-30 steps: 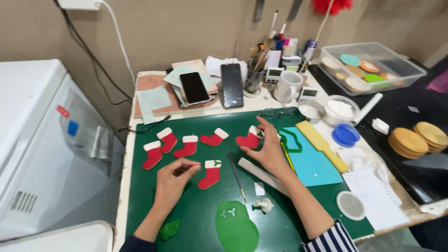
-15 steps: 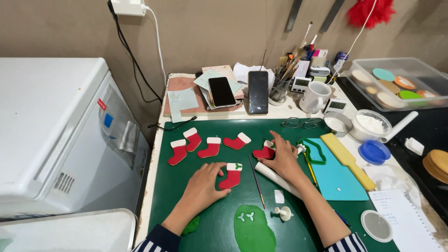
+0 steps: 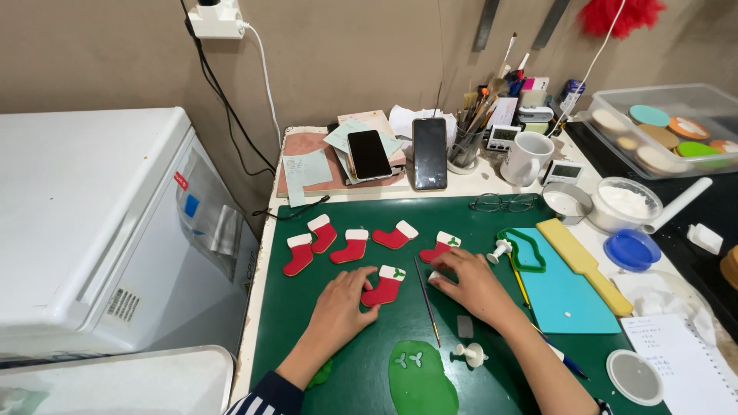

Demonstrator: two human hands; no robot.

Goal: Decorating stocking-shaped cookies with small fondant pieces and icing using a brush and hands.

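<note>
stocking row: four red stocking cookies (image 3: 350, 240) with white cuffs sit on the left of the green mat (image 3: 323, 367), same line-up as a second ago, none have moved
left hand (image 3: 342, 303): lies flat, fingers loosely spread, tips touching the stocking with the green leaves (image 3: 384, 285); it's holding nothing, just steadying it, and it has hardly shifted
thin brush (image 3: 427, 301): lies on the mat between the two hands, untouched
right hand (image 3: 470, 283): it has come down and in from the upper stocking (image 3: 440, 247), which now lies free with its own leaf sprig on the cuff; palm down, fingers curled over a small white piece, can't tell if it's actually pinching it
green paste (image 3: 419, 380): rolled blob near the bottom edge, tiny leaf cut-outs (image 3: 409, 359) on it, white plunger cutter (image 3: 470, 353) just beside
my read: two stockings look leafed, the left four have plain cuffs
</note>
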